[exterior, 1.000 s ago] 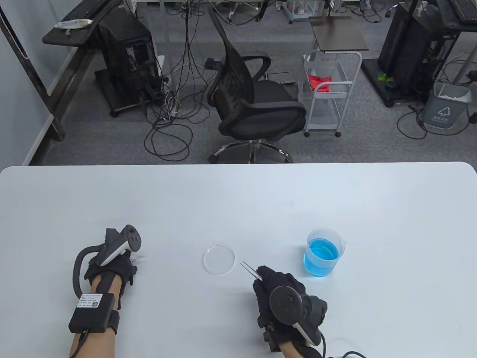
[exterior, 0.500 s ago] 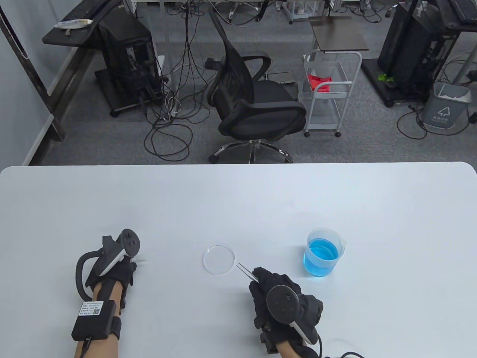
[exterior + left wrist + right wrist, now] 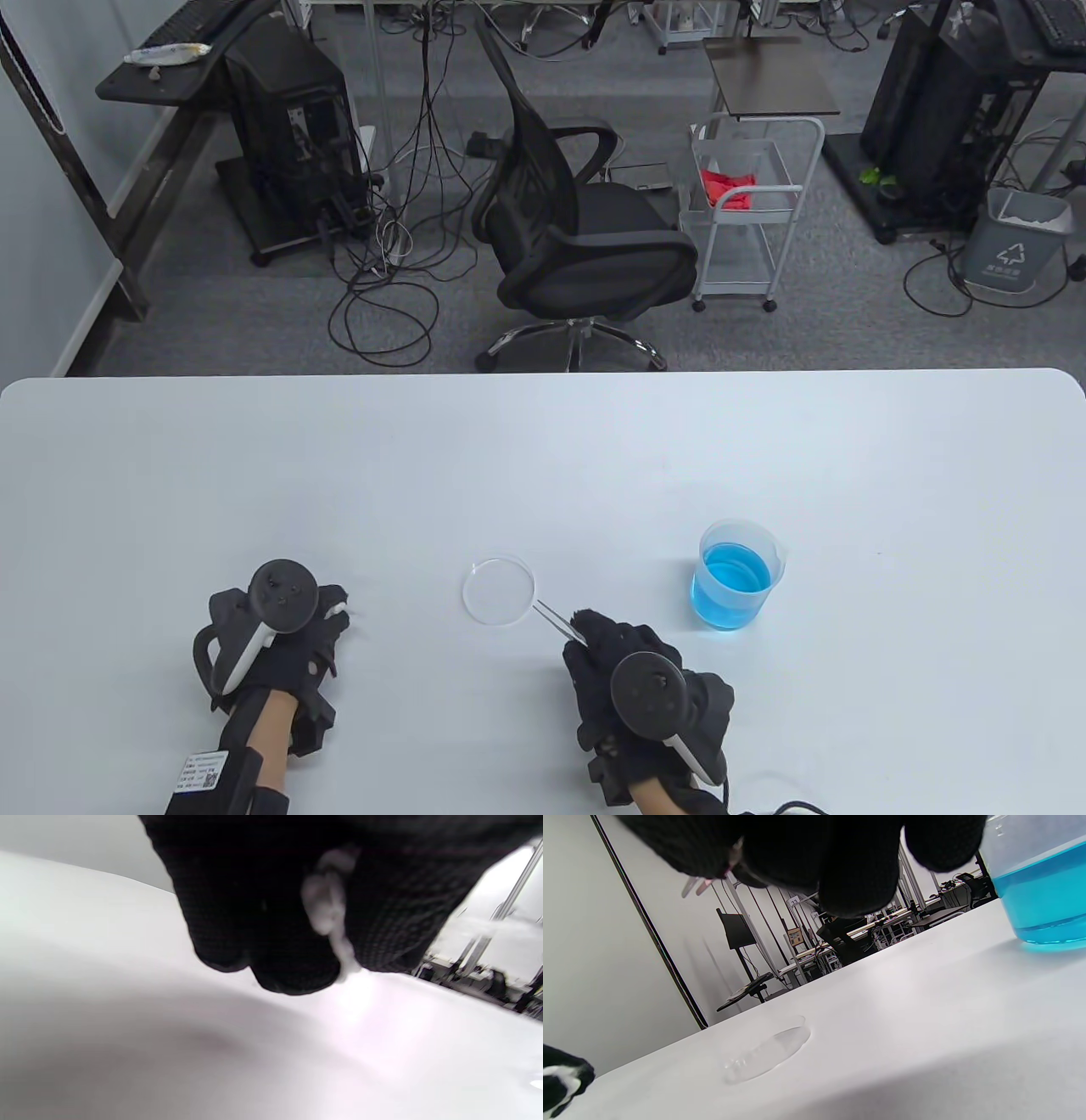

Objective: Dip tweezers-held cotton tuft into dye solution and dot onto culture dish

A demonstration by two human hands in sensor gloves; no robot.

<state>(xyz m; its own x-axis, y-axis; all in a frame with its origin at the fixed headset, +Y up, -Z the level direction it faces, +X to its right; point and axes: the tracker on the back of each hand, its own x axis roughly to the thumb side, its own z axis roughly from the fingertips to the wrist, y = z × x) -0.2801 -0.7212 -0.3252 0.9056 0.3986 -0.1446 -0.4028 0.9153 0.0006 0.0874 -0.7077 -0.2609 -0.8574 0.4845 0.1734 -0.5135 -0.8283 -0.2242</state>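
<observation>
On the white table (image 3: 543,458), the right hand (image 3: 645,692) near the front edge grips metal tweezers (image 3: 556,618), their tips at the rim of the clear culture dish (image 3: 499,590) and bare. The left hand (image 3: 271,632), toward the front-left, pinches a white cotton tuft (image 3: 326,906) between gloved fingertips (image 3: 297,971). A beaker of blue dye solution (image 3: 734,577) stands right of the dish, well apart. The table's far half lies open up to its rear edge. Beyond: an office chair (image 3: 577,229), a wire cart (image 3: 751,212) and grey carpet.
</observation>
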